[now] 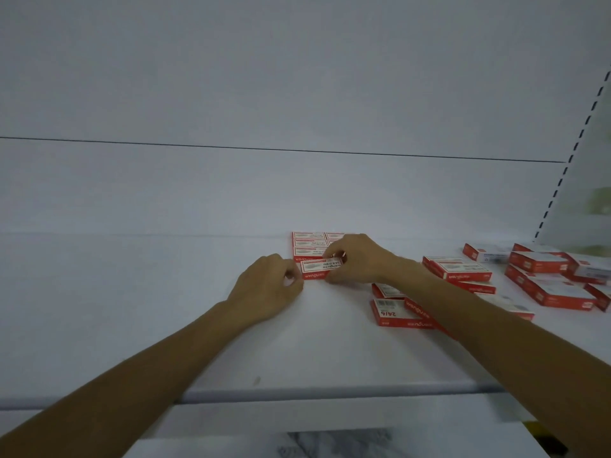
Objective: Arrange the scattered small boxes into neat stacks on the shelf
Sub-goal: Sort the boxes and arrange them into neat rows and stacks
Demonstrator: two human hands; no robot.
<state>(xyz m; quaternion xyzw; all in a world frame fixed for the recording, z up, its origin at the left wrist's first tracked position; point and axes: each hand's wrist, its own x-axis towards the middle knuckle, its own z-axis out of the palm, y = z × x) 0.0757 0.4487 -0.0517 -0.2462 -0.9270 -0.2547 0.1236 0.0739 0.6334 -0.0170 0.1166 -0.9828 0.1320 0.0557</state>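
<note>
My two bare forearms reach over the front edge of the white shelf (165, 325). My right hand (358, 259) pinches a red-and-white box (317, 268) between thumb and fingers, just before the neat block of boxes (309, 244) at the back wall. My left hand (264, 285), fingers curled, touches that box's left end. Scattered boxes (542, 276) lie to the right.

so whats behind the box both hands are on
Behind the held box, neat rows of red-and-white boxes reach the back panel; the right hand covers their right part; left hand touches its end.
</note>
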